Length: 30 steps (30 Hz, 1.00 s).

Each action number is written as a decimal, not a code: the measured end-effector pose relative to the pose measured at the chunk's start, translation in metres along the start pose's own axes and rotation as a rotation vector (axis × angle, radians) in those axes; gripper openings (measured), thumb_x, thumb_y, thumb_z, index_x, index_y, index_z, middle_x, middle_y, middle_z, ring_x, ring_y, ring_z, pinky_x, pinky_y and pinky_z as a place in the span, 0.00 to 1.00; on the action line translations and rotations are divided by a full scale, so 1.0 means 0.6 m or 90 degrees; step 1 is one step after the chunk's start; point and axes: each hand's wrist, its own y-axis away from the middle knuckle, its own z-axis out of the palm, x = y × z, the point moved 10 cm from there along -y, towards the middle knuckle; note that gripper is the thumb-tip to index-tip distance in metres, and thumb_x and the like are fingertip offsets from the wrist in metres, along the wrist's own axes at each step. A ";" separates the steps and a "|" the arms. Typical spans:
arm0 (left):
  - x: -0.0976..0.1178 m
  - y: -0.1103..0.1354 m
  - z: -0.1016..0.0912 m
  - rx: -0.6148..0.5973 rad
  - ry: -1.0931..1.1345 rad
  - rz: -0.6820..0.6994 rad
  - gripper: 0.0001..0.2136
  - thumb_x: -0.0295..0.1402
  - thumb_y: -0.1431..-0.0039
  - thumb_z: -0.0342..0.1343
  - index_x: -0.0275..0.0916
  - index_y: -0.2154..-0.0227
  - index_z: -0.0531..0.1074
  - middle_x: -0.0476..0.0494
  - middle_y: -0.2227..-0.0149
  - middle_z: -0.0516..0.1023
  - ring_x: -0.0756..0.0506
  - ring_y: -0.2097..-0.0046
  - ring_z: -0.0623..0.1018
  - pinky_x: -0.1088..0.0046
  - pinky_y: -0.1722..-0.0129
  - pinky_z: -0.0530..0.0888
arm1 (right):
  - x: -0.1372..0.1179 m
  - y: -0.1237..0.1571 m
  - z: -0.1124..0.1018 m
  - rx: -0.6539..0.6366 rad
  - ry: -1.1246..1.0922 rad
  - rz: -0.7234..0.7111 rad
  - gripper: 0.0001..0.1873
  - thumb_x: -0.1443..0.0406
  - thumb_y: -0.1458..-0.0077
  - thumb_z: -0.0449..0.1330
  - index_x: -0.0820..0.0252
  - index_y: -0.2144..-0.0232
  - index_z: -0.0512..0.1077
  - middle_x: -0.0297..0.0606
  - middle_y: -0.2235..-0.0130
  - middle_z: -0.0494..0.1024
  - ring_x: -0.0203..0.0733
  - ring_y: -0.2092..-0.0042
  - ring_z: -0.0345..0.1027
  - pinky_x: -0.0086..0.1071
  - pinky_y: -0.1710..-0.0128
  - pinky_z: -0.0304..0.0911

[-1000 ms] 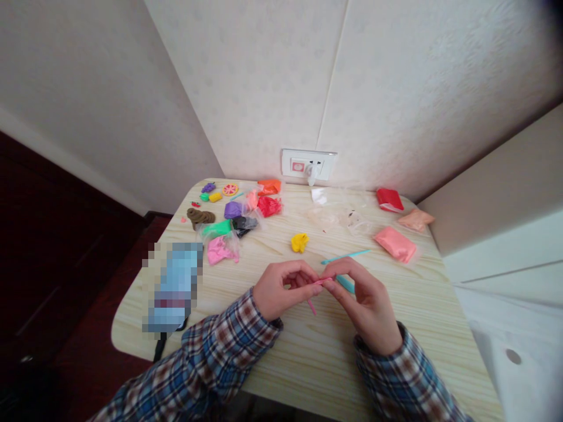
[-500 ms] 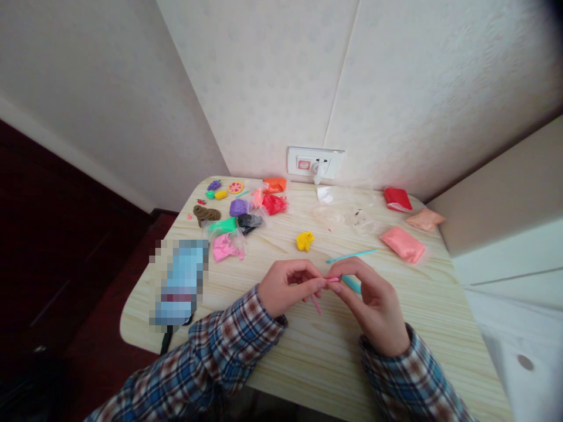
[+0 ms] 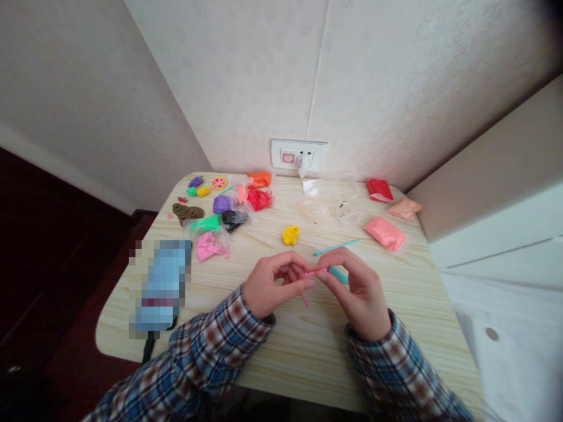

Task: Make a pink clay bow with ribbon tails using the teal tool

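Observation:
My left hand (image 3: 269,284) and my right hand (image 3: 358,293) meet over the middle of the wooden table (image 3: 281,346). Both pinch a thin pink stick (image 3: 314,273) held level between the fingertips. A second pink piece (image 3: 304,300) pokes out below my left fingers. A teal tool (image 3: 338,274) lies under my right fingers, and a thin teal stick (image 3: 336,247) lies just beyond the hands. A yellow clay lump (image 3: 291,235) sits a little further back.
Several coloured clay bags and small clay figures (image 3: 220,211) crowd the back left. Pink (image 3: 384,232), red (image 3: 379,189) and peach (image 3: 404,208) packs lie at the back right. A blurred phone (image 3: 160,284) rests on the left. A wall socket (image 3: 298,155) is behind; a white cabinet (image 3: 505,281) stands right.
The hands stay together on the pink stick and have barely shifted. The view has swung slightly, so everything sits a little further left than half a second ago.

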 end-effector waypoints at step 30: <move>0.002 0.001 -0.017 0.059 -0.015 0.033 0.08 0.34 0.50 0.61 0.33 0.70 0.74 0.45 0.73 0.78 0.53 0.76 0.74 0.79 0.75 0.73 | -0.002 0.001 -0.003 0.011 0.048 0.001 0.03 0.65 0.45 0.58 0.57 0.71 0.69 0.35 0.70 0.72 0.39 0.66 0.65 0.36 0.64 0.61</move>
